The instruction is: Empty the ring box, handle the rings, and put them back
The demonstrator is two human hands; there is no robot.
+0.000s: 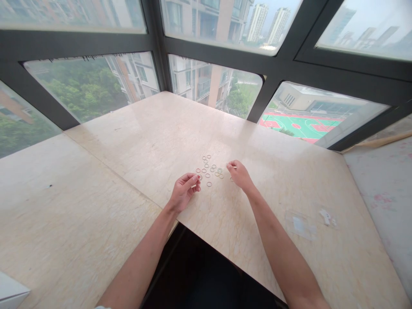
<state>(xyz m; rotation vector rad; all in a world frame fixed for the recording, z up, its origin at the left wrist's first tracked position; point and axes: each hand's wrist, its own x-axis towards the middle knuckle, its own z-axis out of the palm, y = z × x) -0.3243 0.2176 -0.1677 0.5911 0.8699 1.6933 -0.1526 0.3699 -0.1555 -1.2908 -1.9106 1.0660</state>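
Note:
Several thin rings lie loosely spread on the marble-patterned counter [154, 141], among them a pink-red ring [198, 171], a yellowish ring [217, 174] and a dark ring [209, 184]. At the left of this group my left hand [185, 191] is closed in a pinch, with a small greenish ring [200, 177] at its fingertips. My right hand [238, 174] hovers at the right side of the rings, thumb and forefinger pressed together. Whatever it pinches is too small to make out. Just below its fingers shows part of another ring [231, 179].
To the right lie a clear plastic bag [301, 225] and a small white piece [325, 216]. A white box corner [11, 289] stands at the lower left. Dark window frames [212, 53] border the counter's back, and a floral wall [383, 193] closes the right side.

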